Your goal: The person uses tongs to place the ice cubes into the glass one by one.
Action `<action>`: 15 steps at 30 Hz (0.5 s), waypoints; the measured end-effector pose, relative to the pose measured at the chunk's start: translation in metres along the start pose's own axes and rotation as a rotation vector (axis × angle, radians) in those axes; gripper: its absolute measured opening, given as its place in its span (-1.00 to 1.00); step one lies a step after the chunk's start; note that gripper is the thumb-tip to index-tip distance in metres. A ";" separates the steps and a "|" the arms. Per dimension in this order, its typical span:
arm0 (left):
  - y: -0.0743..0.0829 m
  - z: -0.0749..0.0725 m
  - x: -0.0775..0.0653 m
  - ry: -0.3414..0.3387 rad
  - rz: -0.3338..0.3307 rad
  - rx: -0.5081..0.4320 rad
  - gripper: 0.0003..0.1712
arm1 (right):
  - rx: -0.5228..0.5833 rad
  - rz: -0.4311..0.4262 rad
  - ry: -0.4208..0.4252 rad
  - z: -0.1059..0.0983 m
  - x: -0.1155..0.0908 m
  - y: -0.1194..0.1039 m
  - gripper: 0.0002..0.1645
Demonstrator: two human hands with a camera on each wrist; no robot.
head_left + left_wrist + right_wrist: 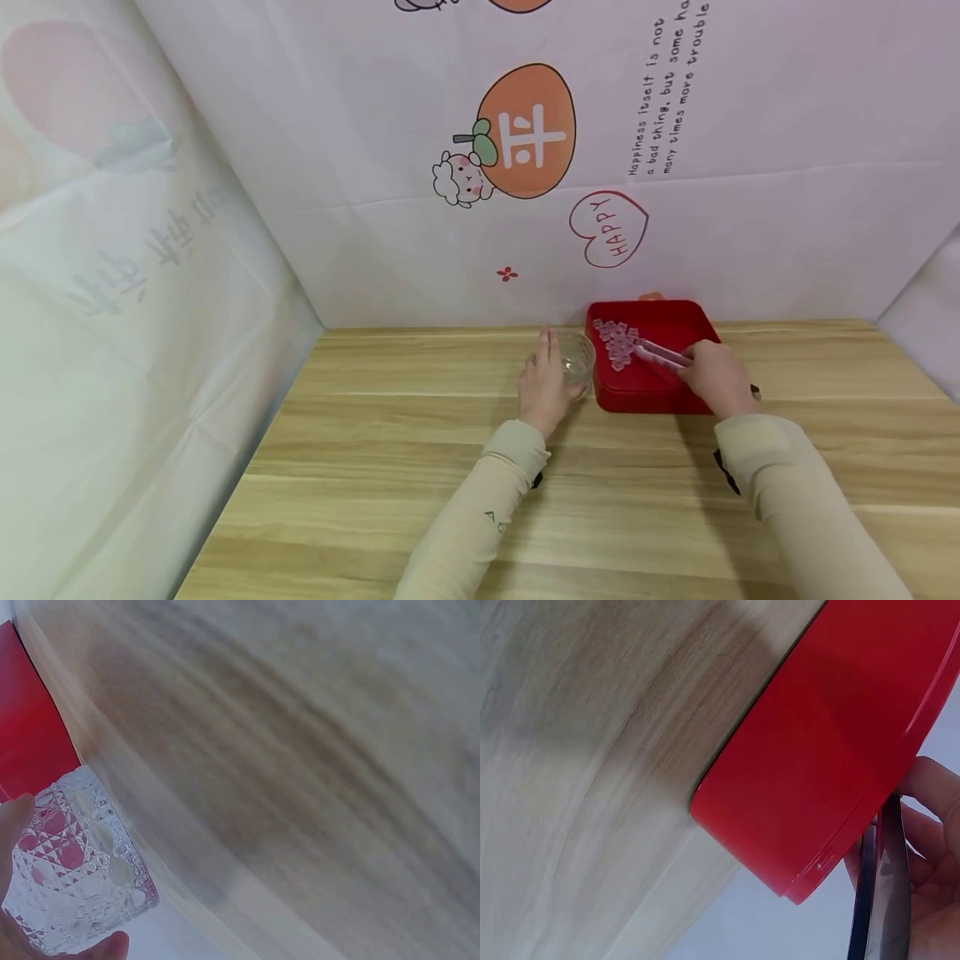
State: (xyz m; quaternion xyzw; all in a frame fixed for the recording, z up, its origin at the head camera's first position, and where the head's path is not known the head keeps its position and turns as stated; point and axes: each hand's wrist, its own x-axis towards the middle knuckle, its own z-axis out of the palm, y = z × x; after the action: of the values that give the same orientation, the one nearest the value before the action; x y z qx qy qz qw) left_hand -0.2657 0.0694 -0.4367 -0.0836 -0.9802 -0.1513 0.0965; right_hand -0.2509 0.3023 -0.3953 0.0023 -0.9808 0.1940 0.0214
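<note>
My left hand holds a clear cut-glass tumbler, fingers along its left side and thumb near its front. In the left wrist view, the tumbler shows a diamond-pattern wall between thumb and fingers. My right hand grips a pair of tongs over a red tray. The tongs' tips reach the edge of a pile of small clear cubes in the tray's left part. The right wrist view shows the tongs' metal handles in the hand, beside the tray's outer wall.
The tray stands right of the tumbler, close to it, at the back of a wood-grain table. A white printed cloth hangs right behind the table, and another cloth hangs along the left side.
</note>
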 end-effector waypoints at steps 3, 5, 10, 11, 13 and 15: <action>-0.001 0.001 0.000 0.011 0.006 -0.009 0.19 | 0.000 0.005 -0.004 -0.001 -0.001 0.001 -0.70; -0.001 0.001 -0.001 0.016 0.010 -0.018 0.19 | 0.008 0.008 -0.008 -0.002 -0.002 0.001 -0.70; -0.001 0.002 -0.001 0.022 0.011 -0.032 0.18 | 0.023 -0.004 0.020 -0.007 -0.003 0.000 -0.70; -0.001 0.002 -0.001 0.022 0.010 -0.033 0.18 | 0.026 -0.007 0.025 -0.009 -0.003 0.000 -0.70; -0.001 0.002 -0.001 0.018 0.007 -0.037 0.19 | 0.028 -0.007 0.027 -0.012 -0.004 -0.002 -0.68; 0.000 0.002 0.000 0.011 0.002 -0.040 0.18 | 0.028 -0.009 0.030 -0.014 -0.005 -0.004 -0.66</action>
State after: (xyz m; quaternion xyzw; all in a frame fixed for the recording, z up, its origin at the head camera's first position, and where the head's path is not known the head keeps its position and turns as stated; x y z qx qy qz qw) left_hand -0.2658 0.0696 -0.4386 -0.0856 -0.9764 -0.1711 0.1003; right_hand -0.2451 0.3039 -0.3805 0.0043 -0.9775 0.2074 0.0372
